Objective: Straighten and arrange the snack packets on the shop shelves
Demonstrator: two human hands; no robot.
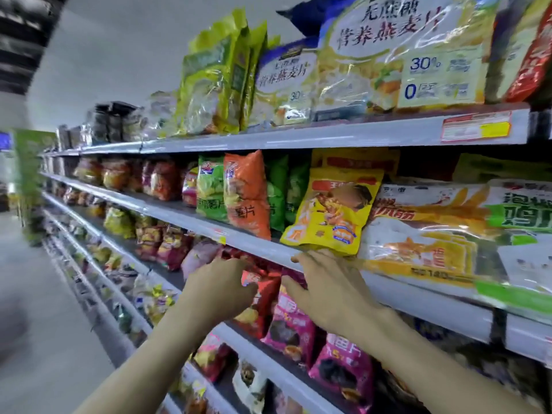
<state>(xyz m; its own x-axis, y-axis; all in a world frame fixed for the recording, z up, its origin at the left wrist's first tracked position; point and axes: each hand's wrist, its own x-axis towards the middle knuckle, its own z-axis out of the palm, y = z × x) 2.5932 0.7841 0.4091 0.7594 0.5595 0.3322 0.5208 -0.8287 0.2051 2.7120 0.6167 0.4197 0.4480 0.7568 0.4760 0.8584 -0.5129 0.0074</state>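
My left hand [219, 286] grips the top of a red snack packet [260, 306] on the third shelf down. My right hand [328, 283] is spread open, fingers apart; its fingertips reach up under a tilted yellow packet [334, 210] that leans over the edge of the shelf above [260, 245], while its thumb rests by a pink packet [291, 321] beside the red one. More pink packets [343, 366] stand to the right. Whether the right hand touches the yellow packet is unclear.
Orange [246, 195] and green chip bags [210, 191] stand left of the yellow packet. Large flat white-and-yellow packs [433, 231] lie to its right. Oatmeal bags [397, 52] fill the top shelf. The shelves run far left along an aisle floor [44, 309].
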